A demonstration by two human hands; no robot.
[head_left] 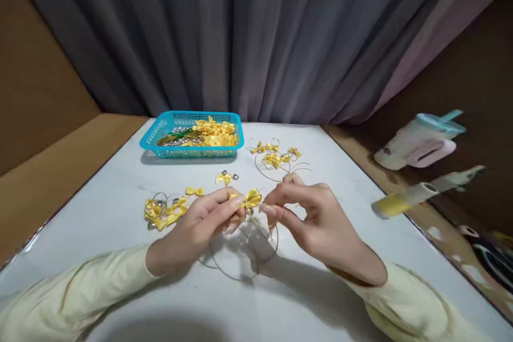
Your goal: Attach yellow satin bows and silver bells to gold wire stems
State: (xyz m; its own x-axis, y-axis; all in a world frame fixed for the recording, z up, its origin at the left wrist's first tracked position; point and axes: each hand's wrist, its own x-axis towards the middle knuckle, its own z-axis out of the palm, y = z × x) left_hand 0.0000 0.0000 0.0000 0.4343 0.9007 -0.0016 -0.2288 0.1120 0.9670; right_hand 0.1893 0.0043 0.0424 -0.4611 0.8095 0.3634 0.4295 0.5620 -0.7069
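"How are the hands?"
"Left hand (214, 214) pinches a yellow bow (253, 199) above the table (160, 299); right hand (316, 214) arches beside it, fingertips pinched, maybe on thin cord (236, 279)"
"And the blue basket (192, 153)?"
"Yellow ribbon pieces (216, 132), silvery beads (192, 142)"

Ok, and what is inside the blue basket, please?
Inside the blue basket, yellow bows fill the right side, and shiny silver pieces with something green lie on the left. Whatever is beneath these piles is covered.
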